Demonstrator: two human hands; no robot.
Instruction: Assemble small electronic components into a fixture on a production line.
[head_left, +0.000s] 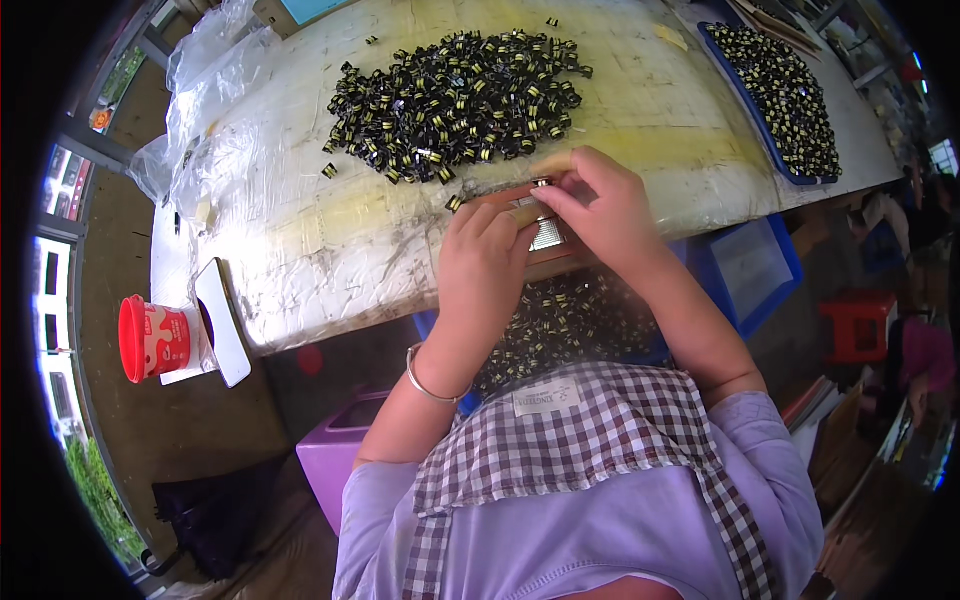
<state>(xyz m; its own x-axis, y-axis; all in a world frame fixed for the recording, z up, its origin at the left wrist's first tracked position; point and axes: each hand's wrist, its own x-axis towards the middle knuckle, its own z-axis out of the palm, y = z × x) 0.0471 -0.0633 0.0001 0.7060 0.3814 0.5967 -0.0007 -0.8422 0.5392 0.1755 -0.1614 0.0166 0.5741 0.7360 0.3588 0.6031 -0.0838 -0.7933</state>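
Note:
At the table's near edge, both hands meet over a reddish-brown block [565, 266] with a ribbed silver metal plate [547, 236] set in it. My left hand [483, 255] lies on the block's left side, its fingers bent together at the plate; what they grip is hidden. Thumb and forefinger of my right hand [608, 205] pinch at the block's far end, beside a tiny shiny piece [541, 184] too small to name. One small black-and-yellow part [454, 203] rests just left of the block. Beyond my hands spreads a large heap of such parts [455, 105].
A blue tray [770, 150] full of similar parts stands at the far right. More parts [575, 320] lie below the table edge, before my checked apron. At left are a red tub [155, 338], a white phone-like slab [222, 325] and clear plastic bags [215, 110]. A purple container [335, 455] stands below.

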